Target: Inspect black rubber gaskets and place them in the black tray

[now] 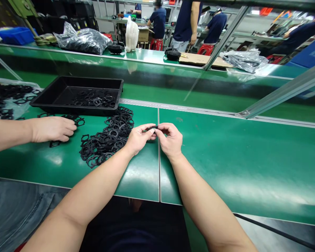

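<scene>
Head view showed the left hand (139, 138) and right hand (170, 140) pinching one small black plastic ring part (151, 128) together above the green table (225, 154); it could slip into the loose black ring pile (107, 140) at nine o'clock.

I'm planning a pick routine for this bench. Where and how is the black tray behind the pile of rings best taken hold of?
Grip the black tray by its raised rim at the two short ends, one hand each, coming from the sides. It is wide and shallow, with loose rings lying inside, so a level two-handed lift probably suits it. The near long side is crowded by the ring pile and a co-worker's hand.
</scene>
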Demonstrator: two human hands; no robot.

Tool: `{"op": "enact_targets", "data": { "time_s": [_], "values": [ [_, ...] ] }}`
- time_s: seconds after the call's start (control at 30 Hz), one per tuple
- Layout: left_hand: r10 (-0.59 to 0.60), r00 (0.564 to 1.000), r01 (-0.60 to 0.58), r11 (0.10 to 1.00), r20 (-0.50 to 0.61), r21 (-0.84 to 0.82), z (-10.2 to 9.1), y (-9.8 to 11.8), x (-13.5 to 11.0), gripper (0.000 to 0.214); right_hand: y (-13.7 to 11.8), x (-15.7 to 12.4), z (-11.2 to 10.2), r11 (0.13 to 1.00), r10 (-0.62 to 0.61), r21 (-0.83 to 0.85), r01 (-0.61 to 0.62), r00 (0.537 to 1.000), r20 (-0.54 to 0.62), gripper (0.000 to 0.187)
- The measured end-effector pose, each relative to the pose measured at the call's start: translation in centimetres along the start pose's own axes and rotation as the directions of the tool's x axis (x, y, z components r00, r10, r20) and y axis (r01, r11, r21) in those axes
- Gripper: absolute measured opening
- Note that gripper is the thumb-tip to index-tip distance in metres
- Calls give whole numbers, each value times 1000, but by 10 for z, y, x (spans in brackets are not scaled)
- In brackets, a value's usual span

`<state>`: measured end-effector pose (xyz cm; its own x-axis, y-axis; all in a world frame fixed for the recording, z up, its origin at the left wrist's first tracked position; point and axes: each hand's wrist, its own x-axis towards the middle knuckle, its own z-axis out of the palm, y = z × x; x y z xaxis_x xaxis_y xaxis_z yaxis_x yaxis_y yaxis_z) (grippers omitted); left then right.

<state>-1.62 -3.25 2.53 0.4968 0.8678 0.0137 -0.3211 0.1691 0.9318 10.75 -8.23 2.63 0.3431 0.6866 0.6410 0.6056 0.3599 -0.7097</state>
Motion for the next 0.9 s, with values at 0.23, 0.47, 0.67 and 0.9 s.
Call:
{"op": "enact_targets", "data": {
  "time_s": [0.23,0.47,0.67,0.9],
  "values": [
    [73,997,-73,997,-4,5,0,-1,0,36,-2,-1,0,1000,7,-21,-7,1000,-30,6],
    [59,998,-57,994,17,-89,0,-3,1,32,-4,1,1,956,199,216,-199,980,20,10],
    [9,998,-8,1000,59,-13,1,1,1,33,-1,2,5,737,458,507,-446,882,110,26],
    [33,996,-25,995,-79,100,-1,4,2,30,2,-1,7,887,322,344,-310,947,23,27]
  ]
}}
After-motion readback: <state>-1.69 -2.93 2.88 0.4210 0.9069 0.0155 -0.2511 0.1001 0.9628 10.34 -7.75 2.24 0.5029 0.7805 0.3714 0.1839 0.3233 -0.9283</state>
